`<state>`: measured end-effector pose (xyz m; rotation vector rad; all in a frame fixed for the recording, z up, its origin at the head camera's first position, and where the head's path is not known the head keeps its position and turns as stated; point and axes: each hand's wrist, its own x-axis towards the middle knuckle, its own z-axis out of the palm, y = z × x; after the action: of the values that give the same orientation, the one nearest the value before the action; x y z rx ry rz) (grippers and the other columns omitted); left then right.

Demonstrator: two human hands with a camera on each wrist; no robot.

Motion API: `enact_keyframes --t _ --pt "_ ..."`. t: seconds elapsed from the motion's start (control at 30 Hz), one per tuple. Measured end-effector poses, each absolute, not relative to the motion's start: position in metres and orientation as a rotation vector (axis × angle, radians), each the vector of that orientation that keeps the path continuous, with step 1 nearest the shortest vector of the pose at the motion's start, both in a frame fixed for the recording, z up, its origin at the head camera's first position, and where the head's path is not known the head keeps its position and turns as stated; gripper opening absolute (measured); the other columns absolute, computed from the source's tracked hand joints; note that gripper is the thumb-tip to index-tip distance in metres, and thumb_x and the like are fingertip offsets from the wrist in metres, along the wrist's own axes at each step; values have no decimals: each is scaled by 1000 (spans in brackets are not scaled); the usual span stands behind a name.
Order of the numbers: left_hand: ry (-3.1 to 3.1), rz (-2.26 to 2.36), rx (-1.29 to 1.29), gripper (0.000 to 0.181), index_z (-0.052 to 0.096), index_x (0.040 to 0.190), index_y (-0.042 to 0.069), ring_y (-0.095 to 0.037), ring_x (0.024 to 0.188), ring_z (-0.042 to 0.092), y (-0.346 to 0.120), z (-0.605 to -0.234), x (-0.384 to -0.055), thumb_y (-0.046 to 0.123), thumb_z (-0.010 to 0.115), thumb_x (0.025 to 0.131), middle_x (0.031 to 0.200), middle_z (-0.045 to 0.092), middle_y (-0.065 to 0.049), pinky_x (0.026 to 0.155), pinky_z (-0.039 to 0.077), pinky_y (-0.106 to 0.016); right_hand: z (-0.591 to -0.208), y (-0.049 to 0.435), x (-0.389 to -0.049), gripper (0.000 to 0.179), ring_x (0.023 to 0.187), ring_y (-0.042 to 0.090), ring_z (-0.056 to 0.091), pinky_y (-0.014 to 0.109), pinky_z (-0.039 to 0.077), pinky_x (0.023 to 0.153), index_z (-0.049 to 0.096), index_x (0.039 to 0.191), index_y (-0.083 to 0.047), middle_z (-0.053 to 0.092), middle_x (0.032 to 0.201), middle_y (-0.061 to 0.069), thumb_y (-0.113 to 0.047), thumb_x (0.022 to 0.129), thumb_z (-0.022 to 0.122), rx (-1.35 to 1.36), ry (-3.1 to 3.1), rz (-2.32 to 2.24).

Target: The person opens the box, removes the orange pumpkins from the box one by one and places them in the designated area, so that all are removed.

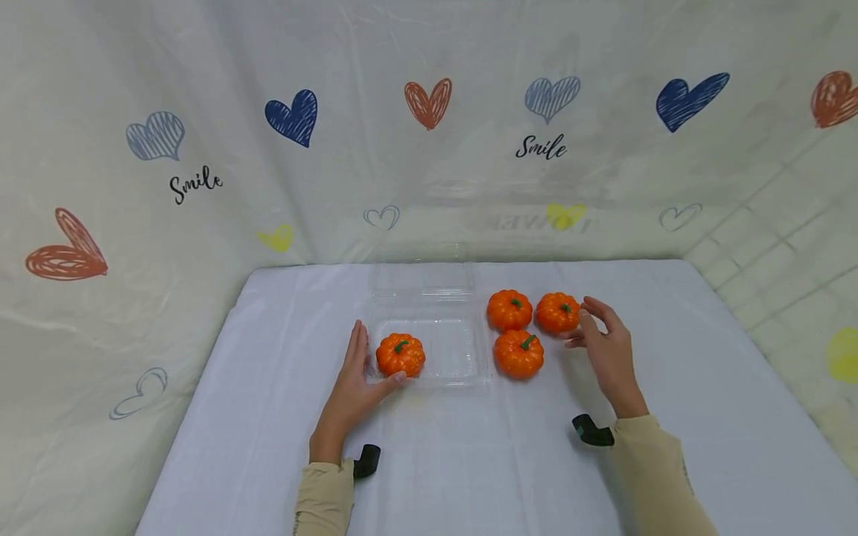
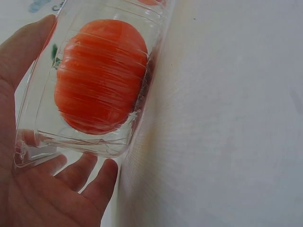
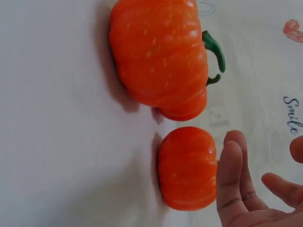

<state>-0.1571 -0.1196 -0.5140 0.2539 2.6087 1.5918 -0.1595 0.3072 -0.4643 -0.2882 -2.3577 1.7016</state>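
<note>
My left hand (image 1: 351,391) lies along the left front corner of a clear plastic clamshell container (image 1: 456,350). Its thumb is over the front rim and its fairly straight fingers run up the left side. Inside, at the left, sits a small orange toy pumpkin (image 1: 400,355), seen through the wall in the left wrist view (image 2: 102,75). To the right, my right hand (image 1: 611,357) has its fingers spread, fingertips right at the edge of the far-right pumpkin (image 1: 557,313). Beside that one are a back pumpkin (image 1: 509,310) and a front pumpkin (image 1: 519,355).
The container's lid (image 1: 422,279) is folded back, away from me. A white cloth (image 1: 436,461) covers the table, whose far edge meets a hanging curtain (image 1: 375,45) printed with hearts. Dark wrist cameras (image 1: 593,430) stick out from both sleeves.
</note>
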Motion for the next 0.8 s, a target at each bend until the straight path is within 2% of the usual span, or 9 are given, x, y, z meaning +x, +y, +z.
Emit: enact_keyframes --t 0.3,0.53,0.8 --pt "2605 1595 258 124 2 174 15 -33 160 26 -120 -515 -157 57 83 89 179 -5 4 123 30 -47 -456 279 -154 55 86 24 73 21 61 78 47 157 0 50 150 20 -35 115 50 -211 -2283 1758" --pt "2606 1592 251 124 2 174 16 -32 160 26 -120 -515 -157 57 83 89 179 -5 5 123 30 -47 -449 254 -152 52 97 26 72 22 60 83 50 152 2 57 138 24 -34 114 52 -166 -2263 1815" --pt "2612 1582 248 123 2 174 17 -34 159 29 -120 -516 -157 58 82 89 179 -5 5 123 31 -48 -447 231 -154 49 110 33 68 17 55 94 54 152 -2 56 150 16 -31 113 57 -138 -2284 1827"
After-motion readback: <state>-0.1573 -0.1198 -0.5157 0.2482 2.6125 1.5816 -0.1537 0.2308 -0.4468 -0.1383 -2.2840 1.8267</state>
